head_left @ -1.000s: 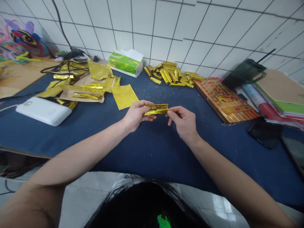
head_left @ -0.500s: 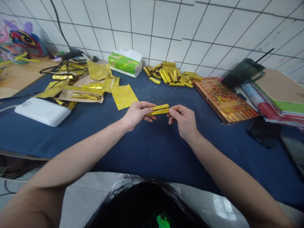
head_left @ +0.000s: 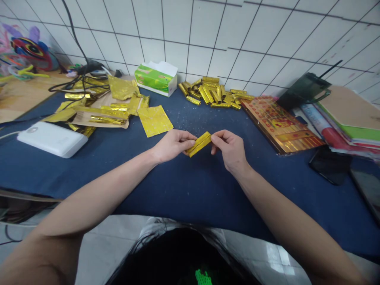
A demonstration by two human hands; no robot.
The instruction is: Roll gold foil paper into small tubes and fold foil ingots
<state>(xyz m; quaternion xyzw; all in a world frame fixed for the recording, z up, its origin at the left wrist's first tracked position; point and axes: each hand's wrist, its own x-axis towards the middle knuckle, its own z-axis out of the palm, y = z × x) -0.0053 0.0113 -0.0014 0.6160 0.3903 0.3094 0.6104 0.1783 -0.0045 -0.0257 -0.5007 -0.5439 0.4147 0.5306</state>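
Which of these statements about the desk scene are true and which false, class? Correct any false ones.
1. The left hand and right hand hold one folded gold foil strip between them. True.
2. The right hand also grips a pair of scissors. False: it holds only the strip.
3. The pile of gold foil rolls lies to the right of the tissue box. True.
4. The white power bank sits on top of the tissue box. False: it lies on the blue tablecloth.
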